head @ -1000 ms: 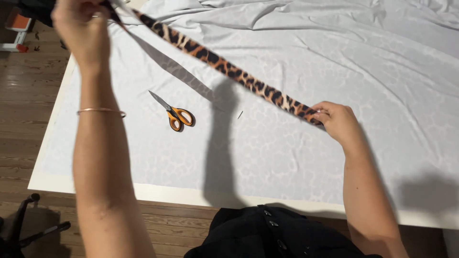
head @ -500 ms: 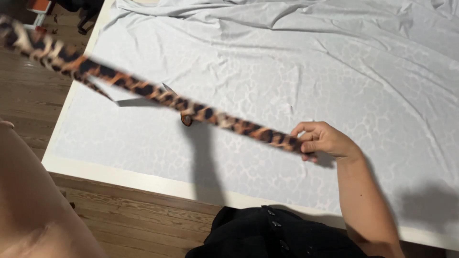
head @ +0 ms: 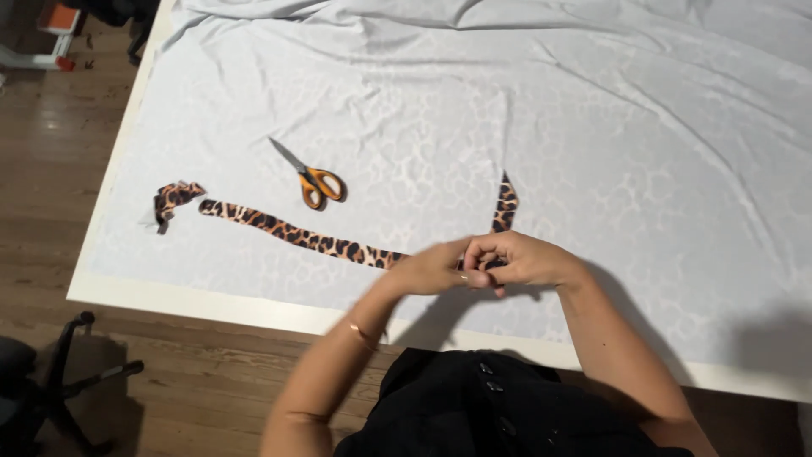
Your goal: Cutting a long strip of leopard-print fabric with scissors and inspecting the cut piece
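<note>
- Table (head: 203,298): white top, near edge running across the lower frame; wooden floor (head: 59,161) to the left of it and below.
- Pale grey cloth (head: 524,110) covers nearly the whole tabletop, creased toward the far side, faint animal-spot pattern in the weave.
- Leopard-print strip (head: 292,234): lies flat on the cloth, running from a crumpled end near the table's left edge rightward and slightly toward the person, into the hands. A short pointed tail of it stands out on the far side of the hands, angled away from the person.
- Left hand (head: 436,269): closed, fingertips meeting the right hand over the strip; the long run of strip enters from its left. Thin bangle on the wrist.
- Right hand (head: 520,258): fingers curled in, pinching the strip together with the left; the two hands touch at the fingertips just inside the table's near edge.
- Orange-handled scissors (head: 311,179): on the cloth beyond the strip's middle, blades closed and pointing to the far left, well apart from both hands.
- Black chair base (head: 59,381) on the floor, lower left corner.
</note>
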